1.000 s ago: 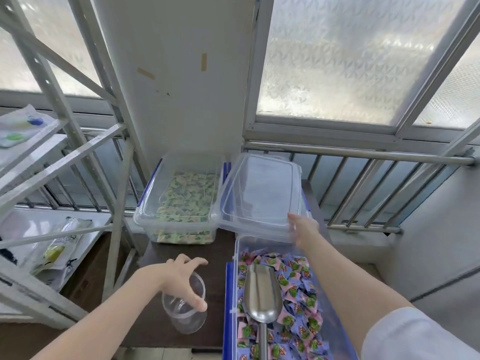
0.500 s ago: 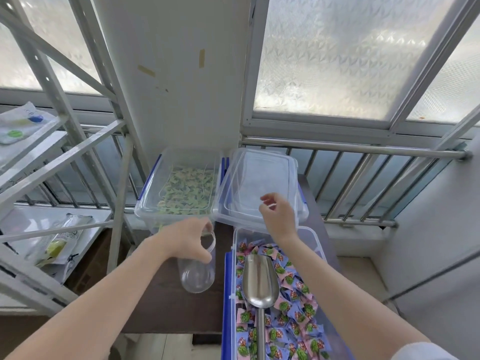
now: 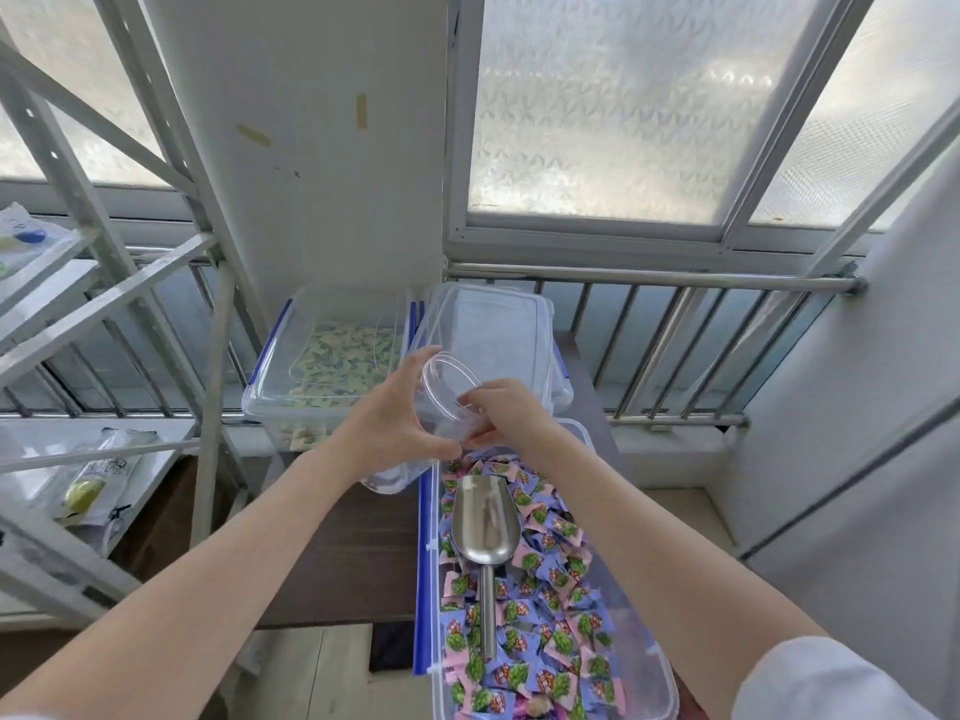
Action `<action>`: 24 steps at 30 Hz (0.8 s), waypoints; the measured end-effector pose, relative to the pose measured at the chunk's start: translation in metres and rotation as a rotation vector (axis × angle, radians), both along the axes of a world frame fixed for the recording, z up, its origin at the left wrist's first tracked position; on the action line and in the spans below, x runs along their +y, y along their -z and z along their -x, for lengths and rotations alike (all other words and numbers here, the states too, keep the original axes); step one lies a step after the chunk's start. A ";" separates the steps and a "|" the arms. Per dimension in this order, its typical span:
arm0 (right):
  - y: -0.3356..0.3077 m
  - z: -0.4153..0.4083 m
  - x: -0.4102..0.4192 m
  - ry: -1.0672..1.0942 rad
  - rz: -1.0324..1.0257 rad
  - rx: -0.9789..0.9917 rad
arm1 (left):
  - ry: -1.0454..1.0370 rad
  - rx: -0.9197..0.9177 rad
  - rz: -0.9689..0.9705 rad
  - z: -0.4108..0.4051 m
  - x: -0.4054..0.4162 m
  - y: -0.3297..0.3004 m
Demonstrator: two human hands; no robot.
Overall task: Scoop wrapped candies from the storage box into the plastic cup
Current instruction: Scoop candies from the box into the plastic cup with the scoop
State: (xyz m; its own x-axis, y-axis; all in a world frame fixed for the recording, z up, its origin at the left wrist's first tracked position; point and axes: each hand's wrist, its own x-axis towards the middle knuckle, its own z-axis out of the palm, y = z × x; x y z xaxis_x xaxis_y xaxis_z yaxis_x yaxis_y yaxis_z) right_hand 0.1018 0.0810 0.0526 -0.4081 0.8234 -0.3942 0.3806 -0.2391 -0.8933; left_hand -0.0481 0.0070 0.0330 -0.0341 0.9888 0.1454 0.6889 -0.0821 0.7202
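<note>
Left hand (image 3: 387, 426) wraps the clear plastic cup (image 3: 441, 394) from its left side, cup held in the air, tilted, mouth toward 1 o'clock. Right hand (image 3: 506, 413) pinches the cup's right wall near the rim with its fingertips; both hands grasp the same cup, neither free. The cup looks empty. Metal scoop (image 3: 485, 527) lies at 6 o'clock from the hands, loose on the wrapped candies (image 3: 550, 579) in the open storage box (image 3: 665, 683), long axis running 12 to 6, bowl far, handle toward the person. Right hand is the nearer one to the handle, so probably it lets go and drops back for it. Dark worktop (image 3: 337, 553) carries the box; second tub (image 3: 322, 366) of pale candies at 11 o'clock, loose lid (image 3: 498, 330) at 12. Metal shelving left, frosted window and railing behind.
</note>
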 end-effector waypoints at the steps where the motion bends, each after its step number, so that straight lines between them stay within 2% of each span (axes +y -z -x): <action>1: 0.000 -0.005 -0.003 0.017 0.043 0.057 | -0.017 0.019 -0.021 -0.002 -0.001 0.001; 4: 0.020 -0.023 -0.005 0.191 0.111 0.098 | -0.045 0.061 -0.053 -0.006 -0.005 0.009; 6: 0.054 -0.040 -0.006 0.221 0.011 -0.137 | -0.075 0.070 -0.032 -0.004 -0.010 0.019; 7: 0.074 -0.049 -0.009 0.165 -0.021 -0.284 | -0.091 0.077 -0.012 -0.003 -0.013 0.024; 9: 0.105 -0.061 -0.026 0.006 0.070 -0.476 | -0.112 0.072 0.033 0.000 -0.018 0.033; 11: 0.128 -0.067 -0.041 -0.101 0.147 -0.590 | -0.117 0.063 0.052 0.001 -0.020 0.037; 13: 0.139 -0.066 -0.051 -0.131 0.127 -0.656 | -0.117 0.059 0.058 0.002 -0.021 0.038; 18: 0.160 -0.051 -0.063 -0.107 0.116 -0.707 | -0.128 0.050 0.067 0.007 -0.021 0.041; 24: 0.187 -0.040 -0.063 0.075 0.323 -0.525 | -0.157 0.037 0.094 0.015 -0.024 0.050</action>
State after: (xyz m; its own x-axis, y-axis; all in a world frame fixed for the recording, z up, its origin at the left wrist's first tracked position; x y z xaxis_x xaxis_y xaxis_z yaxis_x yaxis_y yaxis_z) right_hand 0.1421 0.0181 -0.1340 -0.0378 0.6483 -0.7605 0.7210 -0.5092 -0.4699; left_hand -0.0627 -0.0167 -0.0173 -0.1856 0.9810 0.0568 0.7143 0.0950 0.6934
